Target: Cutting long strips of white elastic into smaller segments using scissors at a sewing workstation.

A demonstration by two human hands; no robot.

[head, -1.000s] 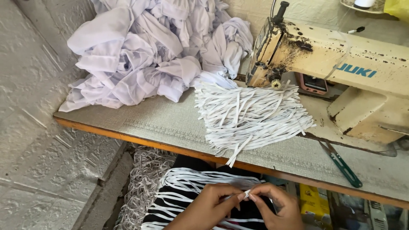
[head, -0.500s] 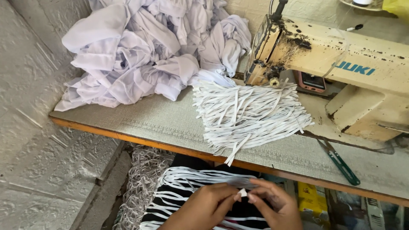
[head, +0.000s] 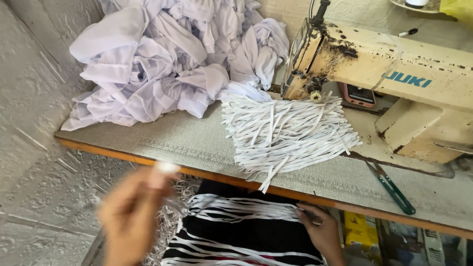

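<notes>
My left hand (head: 132,212), blurred by motion, is raised at the lower left and pinches a white elastic strip (head: 166,168) by its end. The strip trails down towards my lap. My right hand (head: 320,229) rests low on the black cloth (head: 246,236) over my lap, fingers closed on several white strips lying across it. On the table above lies a heap of cut white elastic strips (head: 286,133), some hanging over the front edge.
A cream sewing machine (head: 389,79) stands at the right of the table (head: 162,143). A pile of pale lilac garments (head: 167,59) fills the back left. Green-handled snips (head: 389,187) lie at the right. More strips lie on the floor (head: 170,226).
My hands were together over my lap on one strip. My left hand has since swung up and to the left, pulling the strip; my right hand stays low.
</notes>
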